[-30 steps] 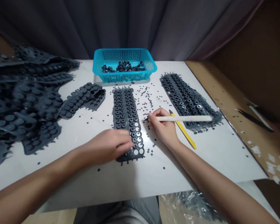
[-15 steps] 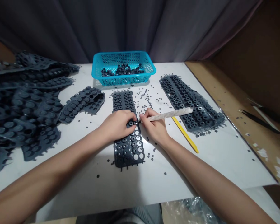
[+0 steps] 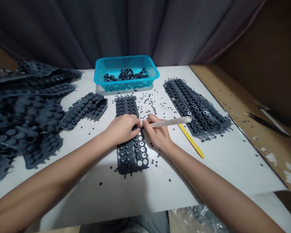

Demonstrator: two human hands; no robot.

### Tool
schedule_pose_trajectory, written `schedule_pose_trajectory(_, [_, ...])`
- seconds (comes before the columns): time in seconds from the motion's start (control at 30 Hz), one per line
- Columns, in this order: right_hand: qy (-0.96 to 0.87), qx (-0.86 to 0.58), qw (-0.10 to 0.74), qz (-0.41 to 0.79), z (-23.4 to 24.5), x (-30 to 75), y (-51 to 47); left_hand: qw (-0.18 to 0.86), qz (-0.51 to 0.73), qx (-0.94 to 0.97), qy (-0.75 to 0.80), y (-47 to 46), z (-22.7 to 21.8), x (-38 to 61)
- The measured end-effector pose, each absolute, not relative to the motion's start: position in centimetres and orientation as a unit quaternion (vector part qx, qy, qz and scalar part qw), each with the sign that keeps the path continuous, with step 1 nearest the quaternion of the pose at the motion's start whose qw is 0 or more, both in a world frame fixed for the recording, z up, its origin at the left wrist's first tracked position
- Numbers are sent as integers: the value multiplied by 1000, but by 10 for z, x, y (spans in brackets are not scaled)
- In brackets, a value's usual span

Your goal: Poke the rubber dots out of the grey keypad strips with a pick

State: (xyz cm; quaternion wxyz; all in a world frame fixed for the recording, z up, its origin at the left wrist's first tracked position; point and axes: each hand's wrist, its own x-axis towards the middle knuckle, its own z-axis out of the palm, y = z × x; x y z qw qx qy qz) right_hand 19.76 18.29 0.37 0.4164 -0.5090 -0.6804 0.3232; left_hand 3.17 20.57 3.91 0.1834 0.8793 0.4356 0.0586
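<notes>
The white desk (image 3: 87, 204) is bounded by a near edge, with a stretch of its surface left between that edge and the strip. Its left part is covered by a heaped pile of dark sheets (image 3: 29, 110). Both forearms are stretched in from the lower corners. The left hand (image 3: 123, 129) is laid across the dark strip (image 3: 127, 161) at the desk's middle, thumb and forefinger brought together at its right edge; whether anything is pinched there cannot be told. The right hand (image 3: 157, 134) is placed just beside. The strip is lined with ringed studs, white circles being shown along its lower right. A slim white tool (image 3: 172, 122) is gripped by the right fingers. Tiny dark discs (image 3: 150, 103) are scattered beyond.
</notes>
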Motion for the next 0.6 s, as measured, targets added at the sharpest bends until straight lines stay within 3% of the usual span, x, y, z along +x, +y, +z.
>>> schedule_pose_trajectory(0.23, [-676,-519,411,323,2,196,183,290,288,771,489,189,24,17])
schedule_pose_trajectory(0.37, [-669,-524,413,327,3,196,182,434,391,608,538,194,30,14])
schedule_pose_trajectory(0.5, [-627,-536,449,344,5,197,185,626,387,455,500,208,44,14])
schedule_pose_trajectory(0.6, [-611,-540,465,345,6,197,188,706,328,411,475,219,51,15])
